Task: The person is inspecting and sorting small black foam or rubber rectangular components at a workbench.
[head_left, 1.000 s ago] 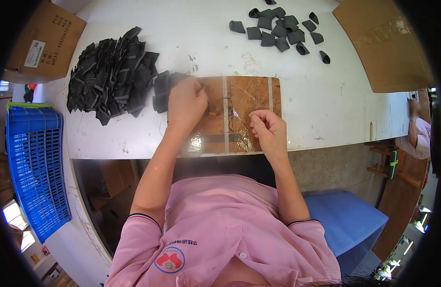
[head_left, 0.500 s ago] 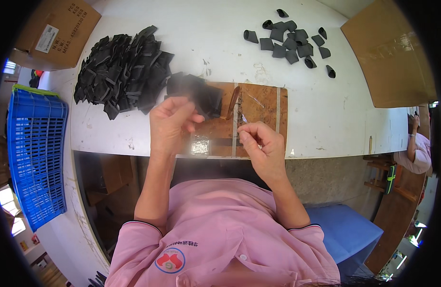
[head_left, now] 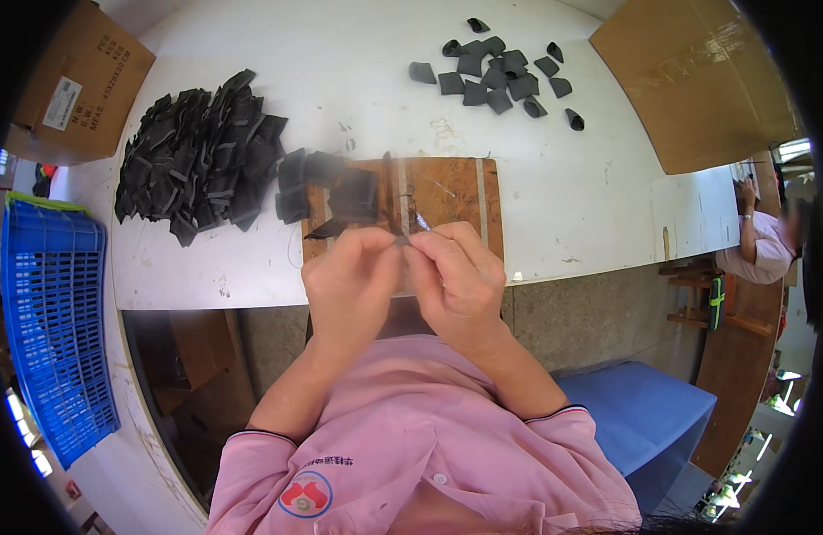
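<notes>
My left hand (head_left: 351, 278) and my right hand (head_left: 460, 278) meet at the near edge of a brown wooden board (head_left: 465, 192). Between their pinched fingertips is a small dark piece (head_left: 401, 240), mostly hidden. A thin pale tip (head_left: 421, 222) sticks up by the right fingers; I cannot tell what it belongs to. Flat black fabric-like pieces (head_left: 353, 196) lie on the board's left part, just beyond my left hand. Others (head_left: 293, 185) overhang its left edge. A narrow dark brown strip (head_left: 395, 192) stands on the board beside them.
A large heap of black pieces (head_left: 202, 156) covers the table's left. Short black tubes (head_left: 496, 78) lie scattered farther back. Cardboard boxes stand at the back left (head_left: 81, 80) and right (head_left: 697, 80). A blue crate (head_left: 54, 330) is at the far left; another person (head_left: 764, 241) sits far right.
My left hand has come right and down from above the black pieces to meet my right hand. The fingertips now pinch together over a small dark piece. The whole view has shifted slightly.
</notes>
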Demonstrator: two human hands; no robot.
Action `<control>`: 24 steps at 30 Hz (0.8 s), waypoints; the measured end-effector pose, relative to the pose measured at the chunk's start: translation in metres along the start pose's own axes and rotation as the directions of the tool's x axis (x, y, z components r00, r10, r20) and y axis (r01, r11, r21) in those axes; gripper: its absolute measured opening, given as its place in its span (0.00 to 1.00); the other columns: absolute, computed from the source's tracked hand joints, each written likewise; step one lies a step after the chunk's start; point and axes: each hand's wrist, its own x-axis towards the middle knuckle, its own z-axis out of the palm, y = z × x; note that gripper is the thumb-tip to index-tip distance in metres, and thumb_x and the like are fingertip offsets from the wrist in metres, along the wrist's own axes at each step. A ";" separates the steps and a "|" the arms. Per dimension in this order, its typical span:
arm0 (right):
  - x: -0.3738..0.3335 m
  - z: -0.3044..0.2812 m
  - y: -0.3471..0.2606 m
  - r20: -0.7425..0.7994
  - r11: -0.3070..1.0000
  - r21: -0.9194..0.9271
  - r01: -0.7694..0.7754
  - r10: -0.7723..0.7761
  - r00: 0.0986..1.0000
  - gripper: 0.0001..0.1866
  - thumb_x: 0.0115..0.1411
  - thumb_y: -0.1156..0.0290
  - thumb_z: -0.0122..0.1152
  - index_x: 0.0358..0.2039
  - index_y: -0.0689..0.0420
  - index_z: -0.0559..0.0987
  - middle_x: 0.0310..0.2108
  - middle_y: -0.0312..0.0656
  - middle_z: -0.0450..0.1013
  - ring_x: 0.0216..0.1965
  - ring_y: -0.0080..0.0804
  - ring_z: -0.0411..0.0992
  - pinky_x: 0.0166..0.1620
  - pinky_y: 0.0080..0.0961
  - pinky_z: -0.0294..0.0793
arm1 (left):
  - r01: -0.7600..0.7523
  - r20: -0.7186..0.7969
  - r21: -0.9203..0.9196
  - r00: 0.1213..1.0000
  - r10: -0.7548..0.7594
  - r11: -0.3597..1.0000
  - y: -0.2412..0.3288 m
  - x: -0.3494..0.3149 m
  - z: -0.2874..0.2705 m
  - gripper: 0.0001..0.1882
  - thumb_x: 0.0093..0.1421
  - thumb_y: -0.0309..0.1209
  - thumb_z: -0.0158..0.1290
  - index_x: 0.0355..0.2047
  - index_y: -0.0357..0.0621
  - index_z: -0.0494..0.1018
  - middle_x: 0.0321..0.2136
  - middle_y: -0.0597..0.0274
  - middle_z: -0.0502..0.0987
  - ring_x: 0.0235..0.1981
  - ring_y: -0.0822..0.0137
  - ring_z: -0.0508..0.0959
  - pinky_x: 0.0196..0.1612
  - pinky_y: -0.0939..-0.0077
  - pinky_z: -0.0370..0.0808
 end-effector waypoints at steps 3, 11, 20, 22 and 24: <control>0.000 0.008 0.002 -0.043 0.983 -0.160 0.085 -0.093 0.995 0.07 0.41 0.82 0.57 0.25 0.62 0.72 0.22 0.42 0.65 0.19 0.35 0.66 0.20 0.26 0.66 | -0.065 -0.126 0.055 0.990 0.071 0.996 -0.004 -0.003 0.009 0.04 0.48 0.20 0.52 0.26 0.38 0.70 0.18 0.63 0.74 0.17 0.76 0.72 0.22 0.82 0.69; 0.006 0.001 0.011 0.126 0.847 0.361 -0.390 0.370 0.920 0.03 0.46 0.78 0.57 0.24 0.62 0.72 0.20 0.34 0.64 0.15 0.16 0.59 0.18 0.14 0.57 | 0.566 0.508 -0.756 0.824 -0.251 0.329 0.018 0.020 -0.009 0.08 0.48 0.16 0.48 0.29 0.37 0.65 0.21 0.64 0.68 0.10 0.85 0.57 0.12 0.91 0.52; 0.021 -0.007 0.006 0.778 -0.312 0.617 -0.722 0.381 0.500 0.08 0.55 0.71 0.52 0.20 0.57 0.68 0.14 0.27 0.59 0.16 0.12 0.55 0.18 0.10 0.52 | -0.065 -0.192 -0.165 0.981 0.032 0.984 0.012 0.010 0.006 0.09 0.45 0.14 0.47 0.27 0.38 0.70 0.25 0.64 0.74 0.21 0.77 0.70 0.26 0.86 0.67; 0.023 -0.012 0.008 0.720 0.107 0.595 -0.796 0.368 0.588 0.10 0.57 0.68 0.51 0.21 0.57 0.69 0.16 0.26 0.59 0.19 0.11 0.55 0.19 0.11 0.52 | 0.169 0.028 -0.521 0.983 -0.181 0.837 0.018 0.015 -0.006 0.11 0.44 0.13 0.46 0.28 0.39 0.70 0.24 0.61 0.74 0.17 0.79 0.69 0.20 0.87 0.65; 0.037 -0.016 0.002 0.682 0.214 0.602 -0.770 0.363 0.634 0.12 0.58 0.65 0.50 0.22 0.57 0.70 0.16 0.25 0.60 0.19 0.10 0.54 0.19 0.11 0.51 | 0.318 0.237 -0.718 0.948 -0.212 0.619 0.031 0.029 -0.019 0.10 0.47 0.15 0.45 0.31 0.39 0.68 0.24 0.58 0.73 0.12 0.82 0.63 0.13 0.88 0.59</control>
